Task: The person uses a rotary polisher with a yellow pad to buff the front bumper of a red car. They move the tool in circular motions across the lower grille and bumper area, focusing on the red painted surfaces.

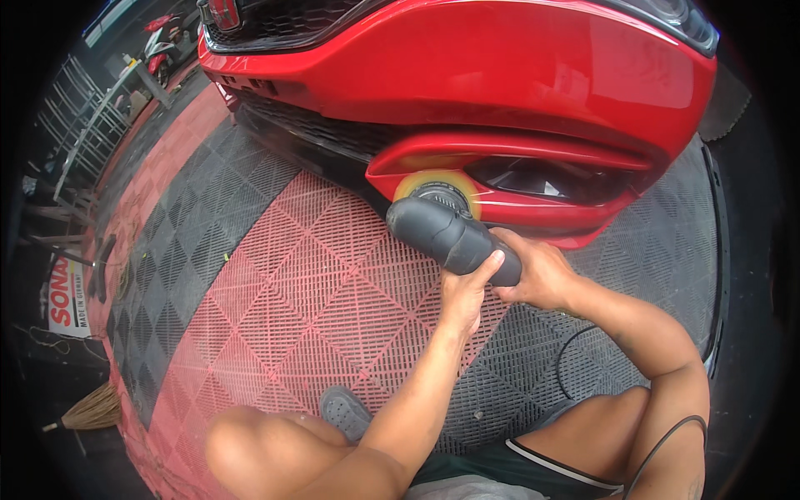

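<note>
A black power polisher (433,231) with a yellow round pad (472,188) is held against the lower front bumper (500,83) of a red car. The pad touches the red trim beside the dark fog-light recess (550,178). My left hand (468,292) is closed round the underside of the polisher's body, its thumb lying along it. My right hand (535,271) wraps the rear end of the same tool. Some of the fingers of both hands are hidden behind the body.
Red and dark grey slatted floor tiles (333,275) lie under the car. A black cord (567,358) loops near my right knee and over my right arm. At the left are a metal rack (92,125), a straw broom (90,410) and a parked motor scooter (160,46).
</note>
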Available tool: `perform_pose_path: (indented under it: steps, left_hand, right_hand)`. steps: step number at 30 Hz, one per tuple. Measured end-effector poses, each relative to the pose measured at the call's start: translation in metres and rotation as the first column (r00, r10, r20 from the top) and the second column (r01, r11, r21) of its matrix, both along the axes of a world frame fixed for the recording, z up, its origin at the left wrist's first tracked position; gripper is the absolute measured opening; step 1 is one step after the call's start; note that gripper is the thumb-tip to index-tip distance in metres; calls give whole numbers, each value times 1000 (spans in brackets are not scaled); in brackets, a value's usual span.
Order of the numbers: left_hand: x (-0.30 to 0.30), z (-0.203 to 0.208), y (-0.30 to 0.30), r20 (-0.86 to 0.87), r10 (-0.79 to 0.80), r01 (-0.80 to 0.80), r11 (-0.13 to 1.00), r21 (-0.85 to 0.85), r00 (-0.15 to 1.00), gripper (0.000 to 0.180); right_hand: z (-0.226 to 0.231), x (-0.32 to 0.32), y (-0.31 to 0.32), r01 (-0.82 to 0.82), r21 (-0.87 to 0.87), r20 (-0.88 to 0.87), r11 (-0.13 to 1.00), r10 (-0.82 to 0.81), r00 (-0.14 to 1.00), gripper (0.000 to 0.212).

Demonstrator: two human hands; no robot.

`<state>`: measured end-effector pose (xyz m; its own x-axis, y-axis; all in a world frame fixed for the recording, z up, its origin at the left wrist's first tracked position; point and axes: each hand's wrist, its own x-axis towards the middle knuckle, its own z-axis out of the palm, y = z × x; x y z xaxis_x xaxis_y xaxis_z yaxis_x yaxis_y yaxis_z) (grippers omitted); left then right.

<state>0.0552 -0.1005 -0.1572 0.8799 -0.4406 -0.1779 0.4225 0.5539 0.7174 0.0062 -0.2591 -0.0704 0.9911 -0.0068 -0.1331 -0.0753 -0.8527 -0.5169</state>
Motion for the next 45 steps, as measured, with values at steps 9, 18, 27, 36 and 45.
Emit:
perform_pose_path:
  steps: [9, 18, 27, 36, 45]
  left_hand:
    - [32, -21, 38, -22, 33, -34, 999, -28, 999, 64]
    - [22, -28, 24, -40, 101, -104, 993, -64, 994, 61]
    - [-30, 3, -49, -76, -47, 38, 993, -112, 996, 57]
    - [-47, 37, -68, -61, -42, 40, 999, -25, 997, 57]
    - [-23, 13, -40, -114, -166, 151, 981, -124, 980, 65]
  right_hand:
    - [-23, 42, 26, -108, -12, 24, 994, 108, 994, 98]
    - [-14, 40, 22, -113, -12, -31, 994, 112, 993, 96]
    - [11, -26, -42, 17, -46, 2, 999, -17, 1000, 97]
    - [53, -54, -50, 124, 115, -155, 986, -105, 982, 95]
    - [36, -34, -37, 15, -52, -59, 999, -18, 998, 97]
